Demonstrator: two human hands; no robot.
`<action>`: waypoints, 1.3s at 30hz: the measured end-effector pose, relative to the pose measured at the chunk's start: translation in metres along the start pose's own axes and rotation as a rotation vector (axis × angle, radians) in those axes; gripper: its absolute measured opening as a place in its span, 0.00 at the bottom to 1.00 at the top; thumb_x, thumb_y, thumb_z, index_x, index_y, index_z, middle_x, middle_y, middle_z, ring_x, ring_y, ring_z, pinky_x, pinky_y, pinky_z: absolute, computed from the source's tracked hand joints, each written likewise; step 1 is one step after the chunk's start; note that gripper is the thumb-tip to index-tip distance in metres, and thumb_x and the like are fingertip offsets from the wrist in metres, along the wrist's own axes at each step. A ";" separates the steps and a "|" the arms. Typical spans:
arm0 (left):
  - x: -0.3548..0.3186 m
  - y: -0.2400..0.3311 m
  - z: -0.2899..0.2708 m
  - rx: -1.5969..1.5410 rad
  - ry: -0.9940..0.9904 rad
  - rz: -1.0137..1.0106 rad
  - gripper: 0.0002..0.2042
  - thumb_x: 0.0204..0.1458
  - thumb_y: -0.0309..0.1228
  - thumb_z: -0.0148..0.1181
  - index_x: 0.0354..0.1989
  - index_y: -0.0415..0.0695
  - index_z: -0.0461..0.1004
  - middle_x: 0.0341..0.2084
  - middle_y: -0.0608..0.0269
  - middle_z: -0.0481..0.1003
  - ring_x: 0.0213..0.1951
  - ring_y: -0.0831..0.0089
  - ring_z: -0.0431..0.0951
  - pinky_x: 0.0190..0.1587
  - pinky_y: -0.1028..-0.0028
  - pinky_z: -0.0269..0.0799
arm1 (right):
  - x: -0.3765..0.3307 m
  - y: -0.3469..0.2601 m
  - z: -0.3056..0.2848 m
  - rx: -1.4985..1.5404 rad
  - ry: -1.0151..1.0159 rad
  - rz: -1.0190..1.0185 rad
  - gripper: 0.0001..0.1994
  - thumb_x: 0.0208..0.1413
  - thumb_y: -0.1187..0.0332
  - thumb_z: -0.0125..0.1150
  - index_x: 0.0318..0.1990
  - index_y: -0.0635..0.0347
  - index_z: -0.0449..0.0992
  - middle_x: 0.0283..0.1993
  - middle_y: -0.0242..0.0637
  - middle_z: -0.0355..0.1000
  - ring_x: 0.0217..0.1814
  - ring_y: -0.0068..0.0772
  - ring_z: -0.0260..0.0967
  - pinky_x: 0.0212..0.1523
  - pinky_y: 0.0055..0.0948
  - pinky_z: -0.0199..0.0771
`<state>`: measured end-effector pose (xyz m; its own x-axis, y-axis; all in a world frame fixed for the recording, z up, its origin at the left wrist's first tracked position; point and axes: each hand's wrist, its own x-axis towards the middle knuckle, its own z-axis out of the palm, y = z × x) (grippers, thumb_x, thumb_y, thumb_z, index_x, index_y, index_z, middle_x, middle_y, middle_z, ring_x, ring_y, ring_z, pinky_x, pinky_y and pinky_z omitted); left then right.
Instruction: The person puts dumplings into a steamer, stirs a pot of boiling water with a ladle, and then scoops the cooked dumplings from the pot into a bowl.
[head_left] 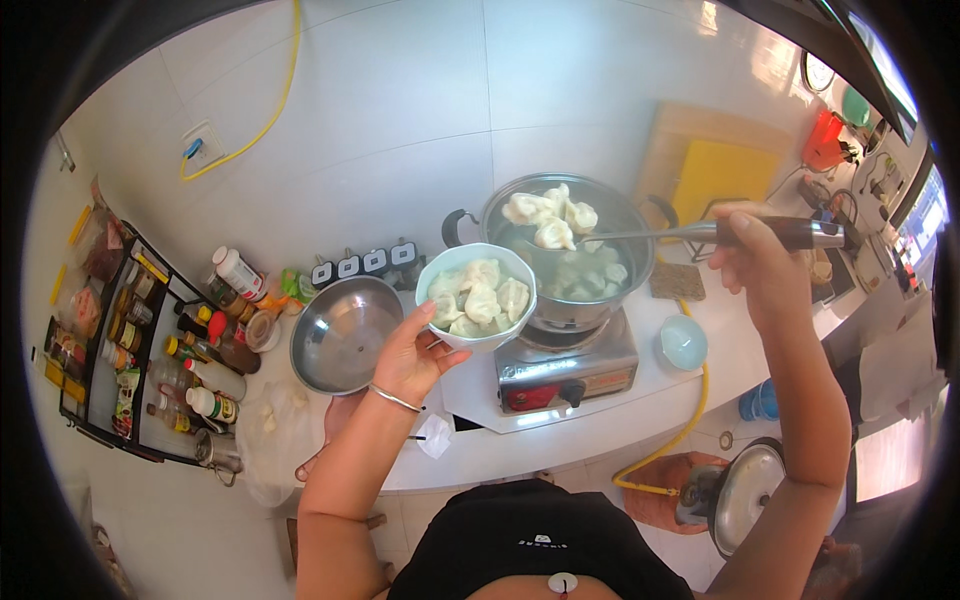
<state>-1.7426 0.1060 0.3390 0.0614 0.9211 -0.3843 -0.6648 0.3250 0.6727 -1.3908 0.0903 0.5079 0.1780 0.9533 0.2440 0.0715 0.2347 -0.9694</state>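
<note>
My left hand [408, 350] is closed around the rim and side of a white bowl [470, 341], which holds several cooked dumplings [482, 300]. My right hand [755, 255] grips the dark and silver handle of a long skimmer [650, 234]. Its head, covered by a pile of dumplings [550, 215], hangs over a large steel pot [575, 320], just right of and beyond the bowl. More dumplings [590, 272] float in the pot's steaming, cloudy water. The pot stands on a portable gas stove [565, 375].
An empty steel basin [345, 335] lies left of the bowl. A pale blue bowl [683, 343] sits right of the stove near a yellow gas hose [700, 395]. Bottles and jars crowd a black rack [150, 345]. Below the counter edge is a pot lid [750, 495].
</note>
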 end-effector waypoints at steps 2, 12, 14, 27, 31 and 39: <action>-0.003 0.000 0.005 0.003 0.015 0.001 0.25 0.47 0.40 0.64 0.51 0.42 0.66 0.42 0.52 0.68 0.43 0.59 0.72 0.39 0.57 0.76 | -0.005 -0.009 0.004 0.018 -0.051 -0.023 0.11 0.54 0.65 0.57 0.38 0.62 0.77 0.21 0.37 0.72 0.16 0.19 0.65 0.16 0.15 0.62; 0.003 -0.003 0.008 -0.012 0.034 -0.001 0.24 0.46 0.41 0.65 0.50 0.44 0.68 0.40 0.54 0.69 0.41 0.61 0.73 0.40 0.58 0.75 | -0.046 -0.019 0.035 -0.042 -0.200 0.023 0.11 0.53 0.70 0.56 0.42 0.64 0.74 0.24 0.37 0.72 0.18 0.19 0.65 0.20 0.16 0.66; 0.005 -0.004 0.007 -0.020 0.037 0.000 0.24 0.46 0.41 0.66 0.49 0.44 0.68 0.40 0.55 0.69 0.41 0.61 0.73 0.40 0.58 0.76 | -0.053 -0.019 0.039 -0.094 -0.197 0.010 0.10 0.52 0.71 0.57 0.42 0.64 0.74 0.25 0.37 0.72 0.19 0.19 0.65 0.21 0.16 0.66; 0.003 -0.009 -0.001 -0.030 -0.026 0.000 0.23 0.48 0.39 0.63 0.49 0.41 0.67 0.41 0.53 0.70 0.41 0.61 0.75 0.36 0.58 0.78 | -0.074 0.001 0.039 -0.746 -0.526 -1.005 0.18 0.37 0.73 0.68 0.41 0.60 0.74 0.20 0.34 0.64 0.17 0.34 0.63 0.16 0.28 0.62; 0.007 -0.013 -0.008 -0.109 -0.110 -0.009 0.21 0.49 0.37 0.62 0.49 0.41 0.67 0.42 0.54 0.71 0.42 0.61 0.76 0.36 0.56 0.79 | -0.085 0.004 0.033 -0.992 -0.624 -1.224 0.17 0.41 0.69 0.64 0.43 0.56 0.74 0.24 0.33 0.63 0.21 0.27 0.63 0.16 0.23 0.60; 0.009 -0.024 -0.010 -0.153 -0.213 -0.018 0.21 0.50 0.36 0.61 0.50 0.40 0.67 0.44 0.55 0.72 0.43 0.61 0.76 0.37 0.55 0.80 | -0.059 0.013 0.023 -0.844 -0.424 -1.086 0.19 0.39 0.72 0.67 0.44 0.56 0.74 0.23 0.35 0.67 0.20 0.32 0.65 0.19 0.27 0.64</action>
<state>-1.7331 0.1046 0.3128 0.2188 0.9452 -0.2424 -0.7662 0.3203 0.5571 -1.4231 0.0413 0.4804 -0.6300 0.3980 0.6669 0.5557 0.8308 0.0292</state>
